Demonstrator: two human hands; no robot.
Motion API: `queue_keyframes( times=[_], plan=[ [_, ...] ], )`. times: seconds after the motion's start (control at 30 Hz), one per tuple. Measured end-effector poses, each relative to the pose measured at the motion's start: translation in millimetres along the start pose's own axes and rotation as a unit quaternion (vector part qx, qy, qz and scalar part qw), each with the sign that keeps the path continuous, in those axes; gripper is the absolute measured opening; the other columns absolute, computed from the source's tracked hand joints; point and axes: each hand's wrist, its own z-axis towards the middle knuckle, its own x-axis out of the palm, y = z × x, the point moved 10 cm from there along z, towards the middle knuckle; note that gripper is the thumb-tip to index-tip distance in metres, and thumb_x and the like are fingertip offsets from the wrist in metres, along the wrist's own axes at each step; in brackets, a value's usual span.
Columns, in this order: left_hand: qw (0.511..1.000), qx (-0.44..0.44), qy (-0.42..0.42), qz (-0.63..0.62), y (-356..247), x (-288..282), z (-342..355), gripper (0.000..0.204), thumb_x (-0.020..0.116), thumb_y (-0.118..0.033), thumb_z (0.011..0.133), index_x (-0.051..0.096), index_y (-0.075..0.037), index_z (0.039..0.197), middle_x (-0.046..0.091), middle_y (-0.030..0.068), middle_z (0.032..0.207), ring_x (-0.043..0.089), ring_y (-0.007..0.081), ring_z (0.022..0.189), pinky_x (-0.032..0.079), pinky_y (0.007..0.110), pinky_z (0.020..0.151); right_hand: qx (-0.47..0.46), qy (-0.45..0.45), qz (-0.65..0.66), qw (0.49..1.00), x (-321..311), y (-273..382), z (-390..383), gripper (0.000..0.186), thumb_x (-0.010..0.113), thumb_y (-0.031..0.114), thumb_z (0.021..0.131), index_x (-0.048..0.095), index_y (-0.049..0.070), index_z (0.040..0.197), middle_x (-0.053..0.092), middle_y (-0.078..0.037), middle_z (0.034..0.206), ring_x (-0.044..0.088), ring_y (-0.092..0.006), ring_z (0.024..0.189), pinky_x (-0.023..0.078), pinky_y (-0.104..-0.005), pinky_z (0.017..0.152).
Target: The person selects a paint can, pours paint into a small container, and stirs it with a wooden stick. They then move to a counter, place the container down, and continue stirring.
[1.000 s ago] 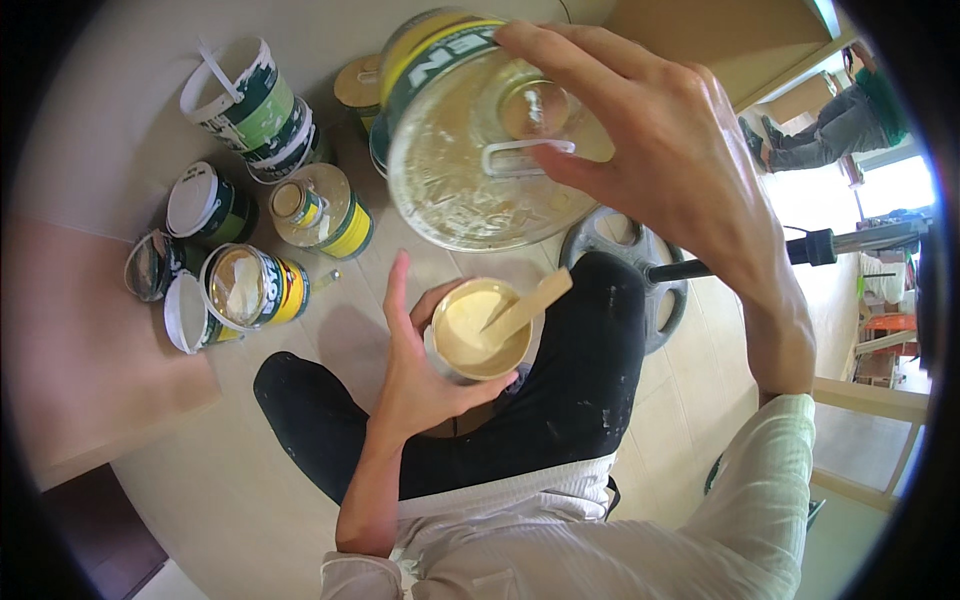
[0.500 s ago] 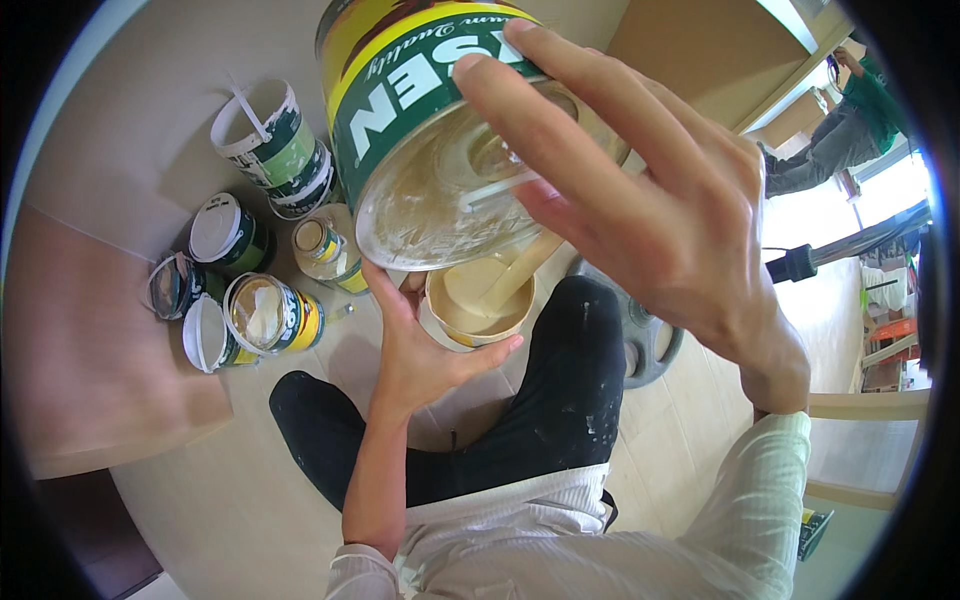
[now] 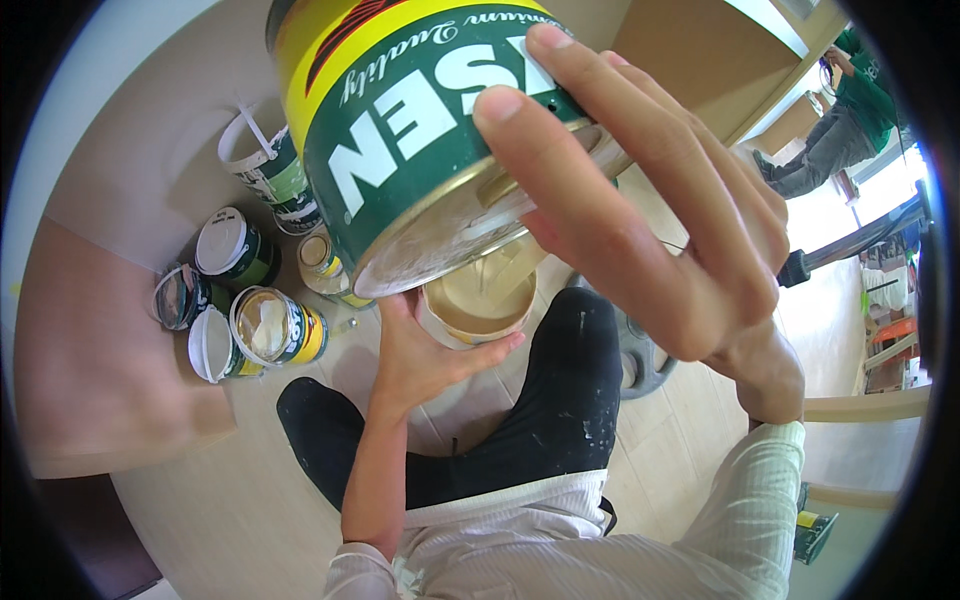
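Grasping the big green-and-yellow can [image 3: 420, 130], the right hand [image 3: 680, 220] spreads its fingers [image 3: 565, 165] over the side and near rim — the can hangs tilted just above a small cup [image 3: 480, 330]. Beneath it, the left hand [image 3: 420, 355] curls thumb and fingers round that cup, some fingertips hidden behind it. Cream-coloured liquid [image 3: 462, 300] and a flat wooden stick [image 3: 510, 274] are in the cup — and off to the left, along the wall [image 3: 130, 150], I see several pails [image 3: 303, 330] on the floor [image 3: 230, 500].

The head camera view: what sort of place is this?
Probably an indoor room under renovation: paint-type buckets stand on the floor, the left hand holds a cup of pale liquid, and the right hand a large can.
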Motion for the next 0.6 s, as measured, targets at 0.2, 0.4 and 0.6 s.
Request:
queue_keyframes(
  times=[0.2, 0.4, 0.6],
  plan=[
    [0.999, -0.016, -0.001, -0.034, -4.7, 1.1, 4.3, 0.115, 0.105, -0.019, 0.063, 0.032, -0.001, 0.151, 0.047, 0.0176, 0.149, 0.051, 0.0274, 0.139, 0.037, 0.047, 0.122, 0.010, -0.015, -0.015, 1.000, -3.6, -1.5, -2.5, 0.055, 0.091, 0.016, 0.076, 0.076, 0.012, 0.128, 0.078, -0.021, 0.121, 0.080, -0.0360, 0.102, 0.070, -0.0431, 0.086],
    [1.000, -0.018, 0.003, -0.019, -2.7, 3.4, 5.6, 0.114, 0.106, -0.019, 0.063, 0.035, 0.000, 0.150, 0.050, 0.0176, 0.147, 0.053, 0.0277, 0.138, 0.039, 0.046, 0.121, 0.022, -0.017, -0.020, 0.999, -0.3, -2.4, -12.5, 0.056, 0.091, 0.017, 0.078, 0.074, 0.013, 0.131, 0.078, -0.021, 0.122, 0.080, -0.0372, 0.103, 0.070, -0.0433, 0.087],
    [1.000, 0.013, -0.001, -0.014, -13.1, 5.8, 10.8, 0.100, 0.105, -0.019, 0.064, 0.049, 0.002, 0.143, 0.060, 0.0172, 0.138, 0.061, 0.0257, 0.129, 0.047, 0.042, 0.113, 0.079, -0.034, -0.015, 0.996, -5.9, 2.6, -15.1, 0.053, 0.090, 0.015, 0.081, 0.074, 0.014, 0.131, 0.076, -0.023, 0.124, 0.079, -0.0392, 0.105, 0.069, -0.0444, 0.087]
  ],
)
